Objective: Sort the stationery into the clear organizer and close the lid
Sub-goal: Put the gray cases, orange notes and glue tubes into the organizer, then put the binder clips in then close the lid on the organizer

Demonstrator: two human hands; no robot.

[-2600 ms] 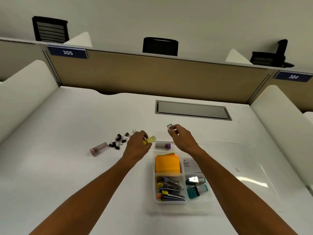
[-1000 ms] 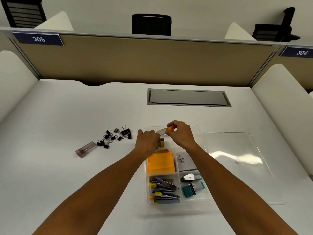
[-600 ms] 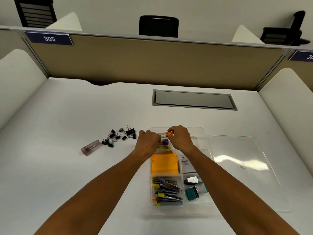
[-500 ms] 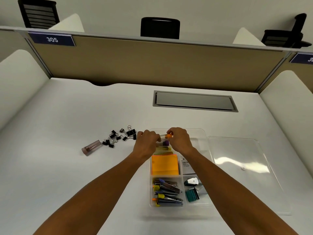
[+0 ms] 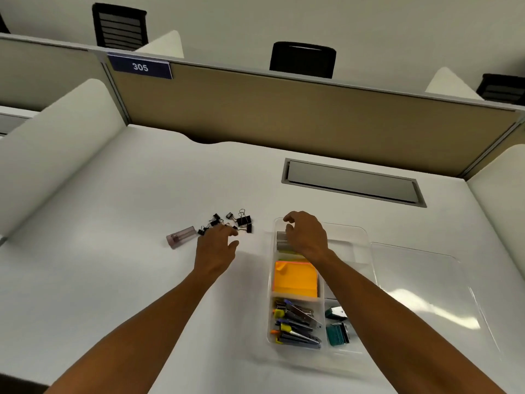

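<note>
Two bare hands work around the clear organizer (image 5: 366, 237): its lid (image 5: 426, 294) lies flat just right, the right hand (image 5: 306, 234) hovers loosely curled over its far compartment, and the left hand (image 5: 217, 245) spreads empty toward binder clips (image 5: 233, 221) left of it.

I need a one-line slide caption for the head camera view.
Left hand reaches toward binder clips; right hand hovers over the clear organizer.

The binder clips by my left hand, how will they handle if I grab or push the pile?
The binder clips are small and loose, so they would probably scatter if pushed. Their wire handles look interlocked, so lifting one may drag others. Being metal, they seem stiff and unlikely to roll on the flat desk.
</note>
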